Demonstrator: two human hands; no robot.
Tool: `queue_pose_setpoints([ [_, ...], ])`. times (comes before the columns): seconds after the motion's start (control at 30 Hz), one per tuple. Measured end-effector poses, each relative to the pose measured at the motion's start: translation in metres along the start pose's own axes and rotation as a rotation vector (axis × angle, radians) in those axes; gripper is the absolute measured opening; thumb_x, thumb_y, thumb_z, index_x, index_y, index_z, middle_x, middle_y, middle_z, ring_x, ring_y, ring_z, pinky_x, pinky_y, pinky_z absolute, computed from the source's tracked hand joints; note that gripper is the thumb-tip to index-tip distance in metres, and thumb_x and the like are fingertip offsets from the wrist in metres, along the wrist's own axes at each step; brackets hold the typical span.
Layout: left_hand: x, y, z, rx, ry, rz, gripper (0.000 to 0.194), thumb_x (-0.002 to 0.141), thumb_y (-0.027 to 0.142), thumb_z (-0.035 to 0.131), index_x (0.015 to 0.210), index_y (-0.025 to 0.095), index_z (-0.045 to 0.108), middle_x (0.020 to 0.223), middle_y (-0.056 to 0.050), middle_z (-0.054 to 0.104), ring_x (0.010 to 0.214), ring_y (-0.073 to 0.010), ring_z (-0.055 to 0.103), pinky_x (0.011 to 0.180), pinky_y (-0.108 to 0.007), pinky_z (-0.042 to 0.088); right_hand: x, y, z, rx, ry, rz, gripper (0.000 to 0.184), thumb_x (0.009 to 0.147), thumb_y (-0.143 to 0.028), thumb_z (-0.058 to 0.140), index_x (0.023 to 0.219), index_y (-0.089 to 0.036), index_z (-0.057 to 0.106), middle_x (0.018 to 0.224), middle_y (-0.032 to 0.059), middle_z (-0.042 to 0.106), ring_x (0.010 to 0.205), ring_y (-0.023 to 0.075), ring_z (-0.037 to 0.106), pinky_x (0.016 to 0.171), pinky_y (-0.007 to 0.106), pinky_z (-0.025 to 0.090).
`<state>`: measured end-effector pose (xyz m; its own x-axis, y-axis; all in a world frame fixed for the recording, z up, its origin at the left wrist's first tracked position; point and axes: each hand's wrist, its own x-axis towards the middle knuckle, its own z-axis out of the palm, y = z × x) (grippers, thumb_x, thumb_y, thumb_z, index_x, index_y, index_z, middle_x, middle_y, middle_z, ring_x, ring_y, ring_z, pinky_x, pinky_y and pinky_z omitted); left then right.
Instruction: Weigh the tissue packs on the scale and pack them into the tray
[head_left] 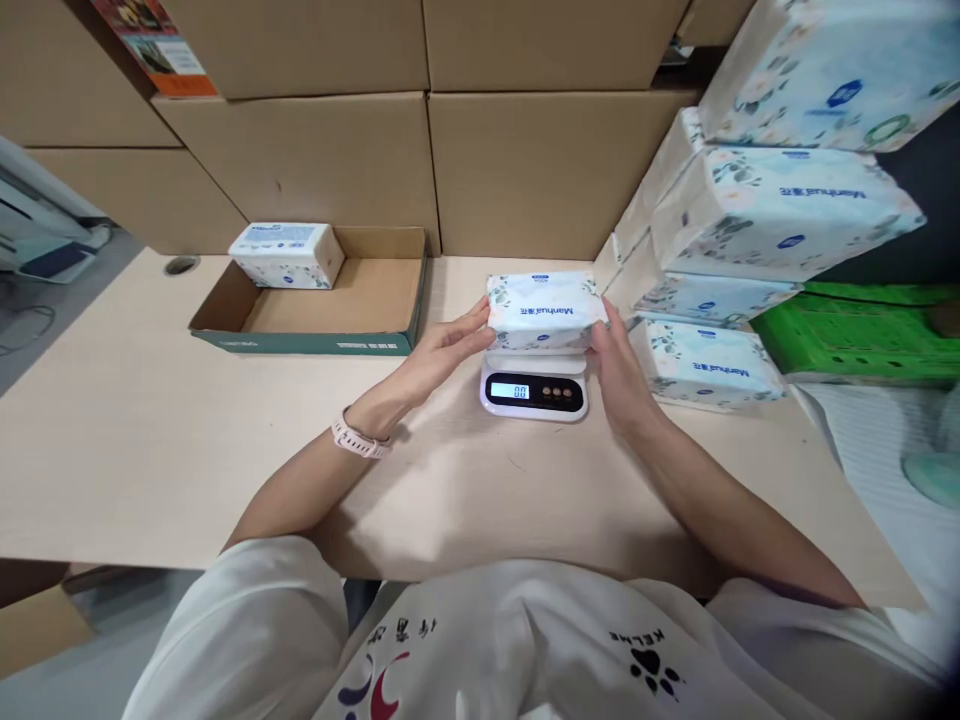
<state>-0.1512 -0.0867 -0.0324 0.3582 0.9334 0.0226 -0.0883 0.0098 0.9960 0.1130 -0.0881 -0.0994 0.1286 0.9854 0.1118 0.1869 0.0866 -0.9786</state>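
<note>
Just one pack (287,257) in tray (345,312)

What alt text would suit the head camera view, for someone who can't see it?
A person's left hand and right hand hold a Manhua pack at a white scale reading 0.0. To the left, a shallow open box contains a similar pack; stacked packs stand at right.

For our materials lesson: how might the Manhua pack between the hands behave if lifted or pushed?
The Manhua pack would probably give when squeezed, since its edges look soft and rounded. Its smooth, film-like surface may let it slip slightly. Block-shaped and wider than tall, it seems unlikely to roll.
</note>
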Motion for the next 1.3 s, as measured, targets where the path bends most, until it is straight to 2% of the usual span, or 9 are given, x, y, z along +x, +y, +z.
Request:
queue_pose_setpoints([
  [0.1,0.001,-0.006,-0.003,0.018,0.019,-0.014,0.024,0.093,0.042,0.083,0.113,0.030,0.088,0.164,-0.003,0.066,0.174,-0.0311,0.029,0.143,-0.051,0.025,-0.012,0.000,0.002,0.010,-0.014,0.117,0.084,0.095,-0.085,0.058,0.167,-0.044,0.045,0.183,-0.0005,0.040,0.172,0.0315,0.035,0.143,0.064,0.023],
  [0.17,0.002,-0.009,-0.006,0.006,0.108,-0.068,0.030,0.091,0.045,0.085,0.116,0.029,0.087,0.166,-0.005,0.064,0.172,-0.0326,0.035,0.142,-0.050,0.028,-0.021,0.003,0.003,0.017,0.019,0.072,0.082,0.097,-0.084,0.055,0.168,-0.043,0.046,0.184,0.0004,0.039,0.173,0.0304,0.032,0.144,0.061,0.022],
  [0.3,0.006,-0.011,-0.012,-0.066,0.349,-0.127,0.036,0.087,0.040,0.084,0.119,0.025,0.083,0.163,-0.009,0.065,0.161,-0.0319,0.052,0.137,-0.048,0.038,-0.034,0.022,0.007,0.034,0.190,-0.045,0.074,0.104,-0.077,0.048,0.163,-0.035,0.053,0.175,0.0075,0.050,0.167,0.0296,0.044,0.142,0.059,0.031],
  [0.4,0.009,-0.011,-0.018,-0.123,0.431,-0.166,0.032,0.083,0.034,0.081,0.113,0.022,0.080,0.149,-0.010,0.073,0.148,-0.0302,0.062,0.130,-0.046,0.046,-0.031,0.036,0.008,0.056,0.272,-0.044,0.071,0.105,-0.076,0.044,0.158,-0.030,0.059,0.164,0.0118,0.059,0.157,0.0306,0.055,0.138,0.062,0.038],
  [0.5,0.012,-0.011,-0.023,-0.162,0.441,-0.217,0.032,0.079,0.032,0.079,0.109,0.021,0.079,0.135,-0.010,0.077,0.138,-0.0286,0.067,0.127,-0.046,0.048,-0.024,0.041,0.008,0.091,0.308,-0.033,0.070,0.103,-0.076,0.045,0.152,-0.029,0.063,0.158,0.0123,0.064,0.152,0.0313,0.060,0.136,0.063,0.040],
  [0.6,0.013,-0.012,-0.024,-0.186,0.434,-0.259,0.034,0.076,0.033,0.081,0.108,0.021,0.078,0.131,-0.011,0.078,0.135,-0.0289,0.068,0.126,-0.046,0.048,-0.022,0.040,0.008,0.084,0.308,-0.027,0.068,0.103,-0.074,0.045,0.150,-0.029,0.065,0.156,0.0116,0.066,0.149,0.0306,0.062,0.135,0.061,0.042],
  [0.77,0.012,-0.011,-0.020,-0.200,0.414,-0.289,0.032,0.077,0.032,0.083,0.106,0.020,0.079,0.131,-0.011,0.078,0.135,-0.0290,0.067,0.125,-0.046,0.049,-0.023,0.040,0.007,0.089,0.296,-0.017,0.069,0.104,-0.073,0.045,0.150,-0.026,0.065,0.156,0.0128,0.065,0.147,0.0303,0.063,0.133,0.059,0.045],
  [1.17,0.012,-0.013,-0.020,-0.215,0.386,-0.308,0.030,0.077,0.030,0.084,0.105,0.019,0.080,0.129,-0.012,0.079,0.128,-0.0281,0.070,0.122,-0.046,0.050,-0.024,0.049,0.005,0.066,0.235,-0.026,0.067,0.106,-0.073,0.042,0.156,-0.033,0.060,0.156,0.0089,0.065,0.148,0.0278,0.063,0.131,0.057,0.047],
  [1.3,0.012,-0.014,-0.021,-0.229,0.381,-0.311,0.028,0.079,0.028,0.081,0.105,0.019,0.080,0.131,-0.012,0.078,0.126,-0.0267,0.071,0.122,-0.045,0.051,-0.023,0.050,0.005,0.081,0.239,-0.033,0.067,0.105,-0.073,0.044,0.154,-0.031,0.062,0.156,0.0101,0.066,0.147,0.0288,0.064,0.131,0.059,0.047],
])
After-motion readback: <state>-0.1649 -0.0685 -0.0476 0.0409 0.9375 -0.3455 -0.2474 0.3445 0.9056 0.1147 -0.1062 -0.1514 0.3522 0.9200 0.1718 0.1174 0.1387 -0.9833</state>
